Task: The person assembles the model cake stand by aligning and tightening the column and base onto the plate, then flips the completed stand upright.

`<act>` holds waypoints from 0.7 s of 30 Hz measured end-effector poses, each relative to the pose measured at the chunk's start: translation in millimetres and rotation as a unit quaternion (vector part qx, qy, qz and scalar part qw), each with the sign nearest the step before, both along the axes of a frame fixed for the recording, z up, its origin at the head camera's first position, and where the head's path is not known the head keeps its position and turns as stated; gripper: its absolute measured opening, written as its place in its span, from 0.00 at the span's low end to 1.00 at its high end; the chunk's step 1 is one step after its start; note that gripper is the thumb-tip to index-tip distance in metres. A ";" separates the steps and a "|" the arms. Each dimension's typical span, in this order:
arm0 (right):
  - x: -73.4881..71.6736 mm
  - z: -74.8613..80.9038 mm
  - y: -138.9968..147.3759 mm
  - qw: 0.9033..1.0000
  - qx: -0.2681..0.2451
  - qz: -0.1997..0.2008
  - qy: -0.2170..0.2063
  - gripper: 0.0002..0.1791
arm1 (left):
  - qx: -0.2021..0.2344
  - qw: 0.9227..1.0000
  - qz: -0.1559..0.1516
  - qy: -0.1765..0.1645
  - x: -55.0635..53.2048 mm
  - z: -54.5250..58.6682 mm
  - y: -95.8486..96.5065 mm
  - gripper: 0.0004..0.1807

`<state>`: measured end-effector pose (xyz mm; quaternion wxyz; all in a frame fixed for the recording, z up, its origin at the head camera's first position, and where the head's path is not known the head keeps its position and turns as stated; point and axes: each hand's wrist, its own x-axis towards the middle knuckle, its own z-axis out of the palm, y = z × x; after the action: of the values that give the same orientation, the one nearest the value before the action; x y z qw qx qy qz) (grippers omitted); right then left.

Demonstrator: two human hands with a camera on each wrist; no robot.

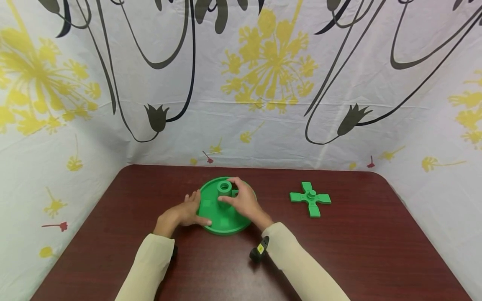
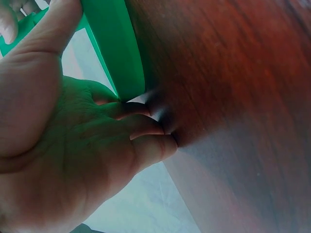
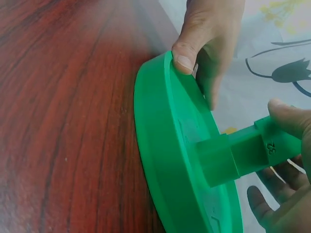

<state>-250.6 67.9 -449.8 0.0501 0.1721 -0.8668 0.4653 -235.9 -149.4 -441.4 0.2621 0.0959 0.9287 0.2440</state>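
A round green base (image 1: 226, 228) with a raised rim lies on the table, a square post (image 3: 214, 158) standing up from its middle. My left hand (image 1: 180, 214) holds the base at its left edge, thumb over the rim and fingers along the outer side, close to the tabletop. With thumb and fingers my right hand (image 1: 246, 201) grips a green collar piece (image 1: 224, 187) with a round hole in its top. The collar sits at the top of the post, in line with it; the right wrist view shows the number 32 on its side.
A green cross-shaped piece (image 1: 311, 198) with a round knob at its centre lies to the right on the dark red-brown table (image 1: 361, 251). A white patterned cloth (image 1: 211, 92) hangs behind the table and along both sides.
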 end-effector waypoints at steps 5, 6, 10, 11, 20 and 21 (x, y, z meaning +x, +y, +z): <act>-0.8 1.2 1.3 1.000 0.007 0.008 -0.012 0.31 | 0.002 1.000 -0.002 0.001 -0.5 -0.8 -0.2 0.64; -0.9 1.1 1.3 1.000 0.007 0.006 -0.012 0.30 | 0.003 1.000 -0.002 0.001 -0.7 -0.7 -0.2 0.64; -1.0 1.0 0.9 1.000 0.002 0.004 -0.012 0.27 | 0.003 1.000 0.000 -0.002 -0.4 -0.1 -0.4 0.65; -1.0 0.9 0.9 1.000 0.001 0.004 -0.010 0.26 | 0.002 1.000 0.000 -0.002 -0.3 0.0 -0.3 0.65; -1.1 -2.6 0.8 1.000 0.013 0.003 0.020 0.25 | -0.016 1.000 0.001 0.000 1.3 1.9 2.6 0.64; -0.9 -2.8 0.4 1.000 0.017 0.002 0.021 0.25 | -0.016 1.000 0.002 0.000 1.7 2.4 2.9 0.64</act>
<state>-251.4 68.4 -452.6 0.0646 0.1848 -0.8728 0.4470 -234.2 -146.5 -439.0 0.2636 0.0897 0.9325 0.2300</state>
